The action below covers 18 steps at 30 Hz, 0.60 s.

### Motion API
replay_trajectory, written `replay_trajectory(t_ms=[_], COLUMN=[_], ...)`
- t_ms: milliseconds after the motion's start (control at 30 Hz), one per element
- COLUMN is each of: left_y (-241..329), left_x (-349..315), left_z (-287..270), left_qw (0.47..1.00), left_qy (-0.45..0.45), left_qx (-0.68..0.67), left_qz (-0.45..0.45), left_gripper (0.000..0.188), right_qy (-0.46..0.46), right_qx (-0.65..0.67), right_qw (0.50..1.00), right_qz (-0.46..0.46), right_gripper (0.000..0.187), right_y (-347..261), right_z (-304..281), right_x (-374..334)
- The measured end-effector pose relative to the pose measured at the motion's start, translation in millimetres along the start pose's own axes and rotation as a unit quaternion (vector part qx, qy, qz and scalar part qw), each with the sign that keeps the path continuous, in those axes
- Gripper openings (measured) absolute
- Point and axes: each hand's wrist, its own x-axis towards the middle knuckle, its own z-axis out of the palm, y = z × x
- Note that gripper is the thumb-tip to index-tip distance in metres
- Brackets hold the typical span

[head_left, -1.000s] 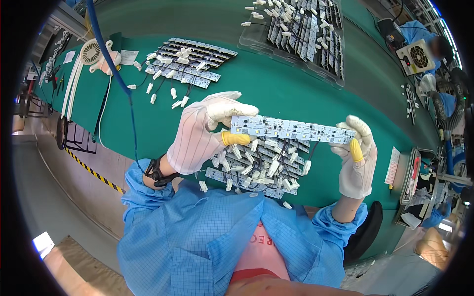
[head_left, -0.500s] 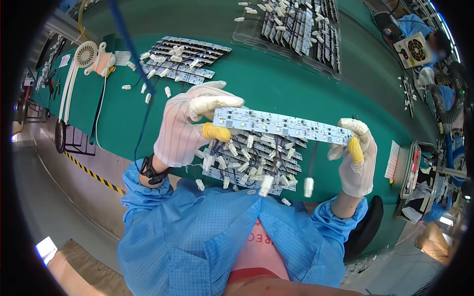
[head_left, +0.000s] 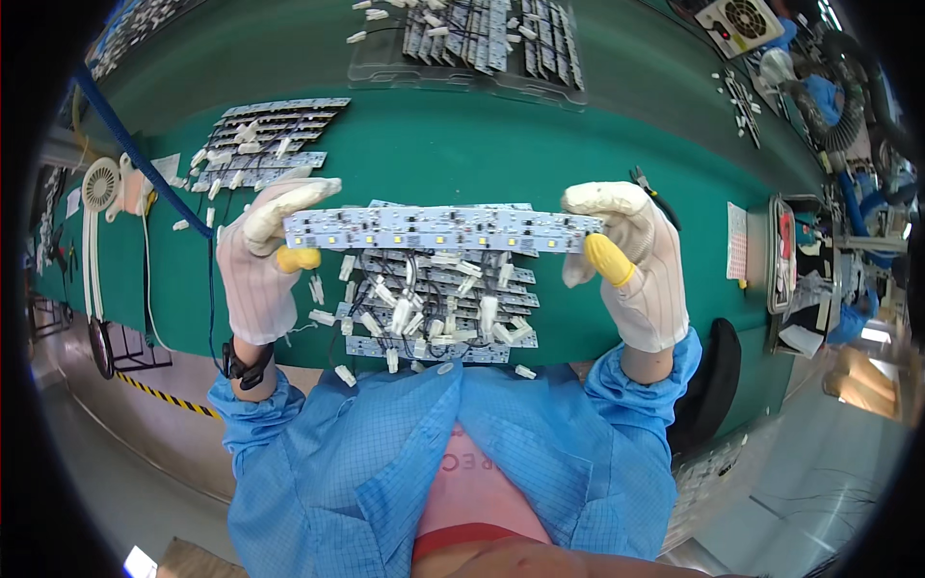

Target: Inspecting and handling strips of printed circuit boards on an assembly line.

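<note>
Green worktop (head_left: 434, 135), head view: smooth cover, edges bowed by the lens, reaching from the person's front to a darker green surface beyond. Grey floor (head_left: 116, 458) at lower left, crossed by yellow-and-black striped tape (head_left: 169, 395). On the worktop: white fan (head_left: 101, 183), far left; dark-handled pliers (head_left: 657, 197), beyond the right hand (head_left: 595, 239); printed sheet (head_left: 738, 236), right.

Circuit board, one (head_left: 438, 229): long, narrow, pale blue-white; yellowish square lights in a row along the near edge, small black parts above. Position: raised over the near pile, lying nearly level from left to right, component face visible. Grip: left hand (head_left: 297, 226) and right hand, both in white gloves with yellow thumb covers, each pinched closed on one end.

Near pile of boards (head_left: 438, 313): overlapped rows, dark wires, white connectors on top. Second stack (head_left: 275, 130): similar, upper left.

Clear plastic tray (head_left: 462, 84): far edge of worktop; contents, upright-looking rows of boards (head_left: 472, 39) with white connectors. Shallow tray (head_left: 782, 255), far right: contents too small to tell.
</note>
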Motion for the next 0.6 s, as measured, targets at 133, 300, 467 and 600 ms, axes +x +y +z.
replay_trajectory(t_ms=[133, 300, 467, 600], left_y=[-1.9, 5.4, 3.4, -2.1], left_x=[-1.6, 10.6, 7.8, -0.1], left_z=[0.6, -0.2, 0.9, 1.5], left_qw=[0.999, 0.987, 0.984, 0.997], left_qy=[0.011, -0.025, -0.015, 0.034], left_qx=[-0.023, 0.114, 0.143, -0.043], left_qz=[-0.046, -0.108, -0.101, -0.047], left_gripper=[0.061, 0.060, 0.061, 0.065], right_qy=[-0.006, -0.053, -0.042, -0.025], right_qx=[-0.010, 0.040, 0.007, -0.032], right_qw=[1.000, 0.998, 0.999, 0.999], right_qz=[0.002, -0.009, 0.006, -0.008], right_gripper=[0.056, 0.069, 0.056, 0.048], right_y=[0.3, -3.1, -8.5, 2.7], right_z=[-0.1, -2.3, -2.9, -6.0], right_x=[0.4, 0.0, 2.7, 5.0])
